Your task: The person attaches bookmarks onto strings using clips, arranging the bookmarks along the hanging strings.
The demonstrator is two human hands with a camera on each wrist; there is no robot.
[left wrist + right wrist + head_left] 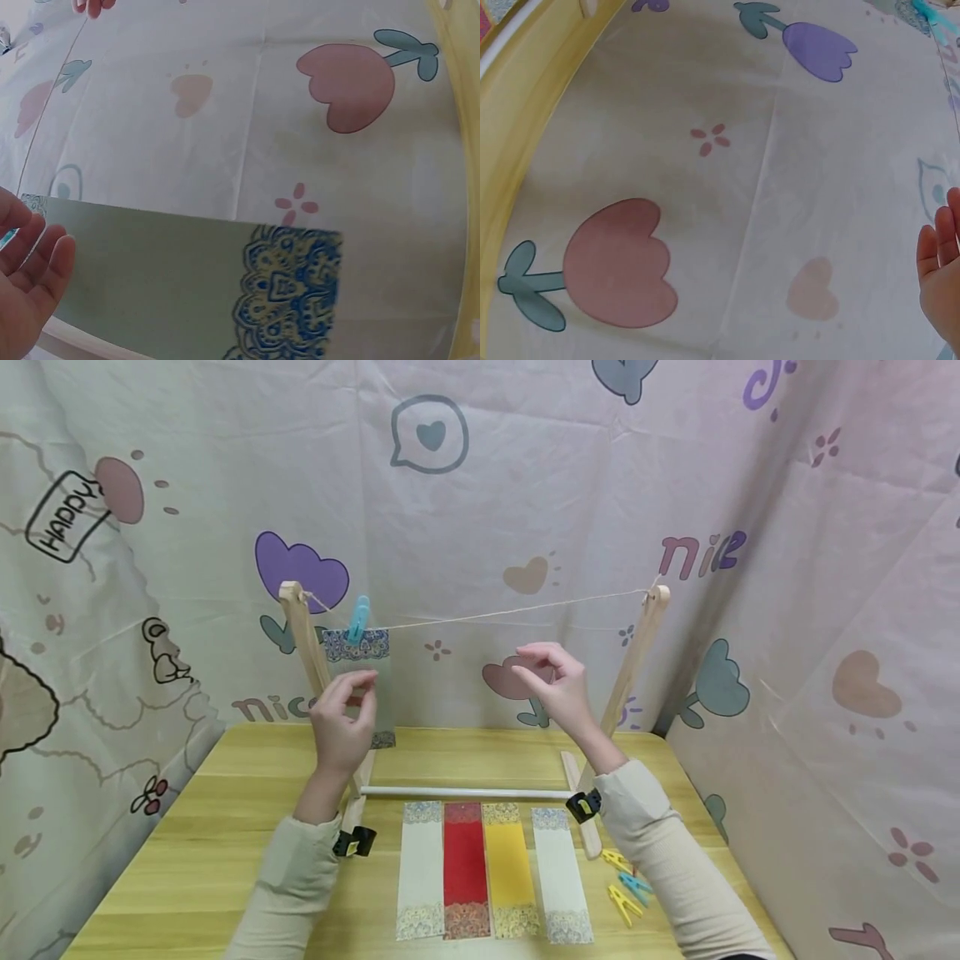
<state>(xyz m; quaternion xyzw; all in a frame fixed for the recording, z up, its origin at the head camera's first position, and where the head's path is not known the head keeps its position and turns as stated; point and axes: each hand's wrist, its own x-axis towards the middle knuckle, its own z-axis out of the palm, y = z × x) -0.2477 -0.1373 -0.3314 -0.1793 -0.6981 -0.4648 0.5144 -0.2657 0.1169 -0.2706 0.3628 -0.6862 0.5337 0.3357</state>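
A pale grey-green paper strip [382, 693] with blue lace-patterned ends hangs from the string [480, 618], clipped by a light blue clothespin [359, 618]. In front of this strip is my left hand [341, 722], fingers loosely bent and nothing between them. The left wrist view shows the same hand [34, 285] beside the strip [150, 270]; whether it touches the paper I cannot tell. My right hand [558, 689] is raised below the string's right half, thumb and fingers apart and holding nothing. It appears at the right edge of the right wrist view.
The string runs between two wooden posts [633, 660], joined low down by a white rod [465, 792]. Before the rod lie white [421, 872], red [466, 864], yellow [510, 864] and another white strip [560, 868]. Several yellow and blue clothespins [624, 904] lie at the right.
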